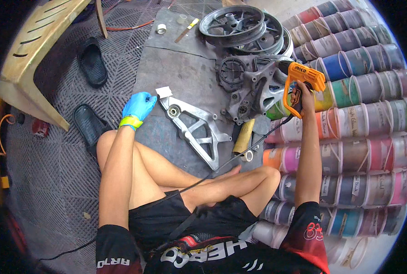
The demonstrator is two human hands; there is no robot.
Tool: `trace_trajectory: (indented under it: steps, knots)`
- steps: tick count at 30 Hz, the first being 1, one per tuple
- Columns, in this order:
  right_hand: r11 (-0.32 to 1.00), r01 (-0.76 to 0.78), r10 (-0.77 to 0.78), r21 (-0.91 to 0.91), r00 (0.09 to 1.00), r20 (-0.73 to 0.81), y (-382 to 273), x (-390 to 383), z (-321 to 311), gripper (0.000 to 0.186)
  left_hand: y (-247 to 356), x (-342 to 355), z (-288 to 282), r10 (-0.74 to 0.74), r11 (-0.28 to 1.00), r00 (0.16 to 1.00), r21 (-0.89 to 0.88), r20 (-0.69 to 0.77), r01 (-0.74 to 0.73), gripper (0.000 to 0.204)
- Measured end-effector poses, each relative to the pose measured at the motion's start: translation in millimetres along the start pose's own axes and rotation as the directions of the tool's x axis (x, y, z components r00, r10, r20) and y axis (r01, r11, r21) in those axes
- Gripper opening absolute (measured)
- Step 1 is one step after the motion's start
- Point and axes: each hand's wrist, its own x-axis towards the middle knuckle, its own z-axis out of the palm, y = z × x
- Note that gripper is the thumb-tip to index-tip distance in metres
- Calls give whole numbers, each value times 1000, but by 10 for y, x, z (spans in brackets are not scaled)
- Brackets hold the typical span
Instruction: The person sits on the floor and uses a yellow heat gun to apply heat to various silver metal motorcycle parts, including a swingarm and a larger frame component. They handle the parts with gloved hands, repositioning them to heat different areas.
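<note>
My left hand [138,106], in a blue glove, is closed just left of a white paper or tape piece [163,91] at the upper end of a silver metal bracket [196,137] lying on a grey mat. I cannot make out what, if anything, its fingers hold. My right hand [300,98] grips an orange heat gun [304,76] by its handle, raised at the right over a dull grey engine casing and bracket [243,84]. The gun's black cord runs down across my legs.
Wheel rims [234,28] stand at the back; tape rolls [161,28] and a scraper [185,32] lie nearby. A cardboard tube [243,136] is beside the bracket. Stacked containers [349,118] line the right side. A plastic chair [39,77] and black slippers [93,64] are at left.
</note>
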Motion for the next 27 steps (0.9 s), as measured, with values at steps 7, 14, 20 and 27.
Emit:
trace_trajectory:
  steps: [7, 14, 20, 27]
  knots:
    - [998, 7, -8, 66, 1000, 12, 26, 21, -25, 20, 18, -29, -16, -17, 1000, 1000, 15, 21, 17, 41]
    - [995, 7, -10, 96, 999, 33, -5, 65, -45, 19, 28, 34, -15, -19, 999, 999, 33, 34, 18, 41]
    - [997, -20, 20, 81, 1000, 9, 68, 71, -26, 18, -40, 47, 11, -24, 999, 999, 25, 25, 23, 43]
    - [998, 1, -1, 64, 1000, -4, 72, 20, 8, 18, -30, 47, 23, -12, 1000, 1000, 21, 15, 12, 41]
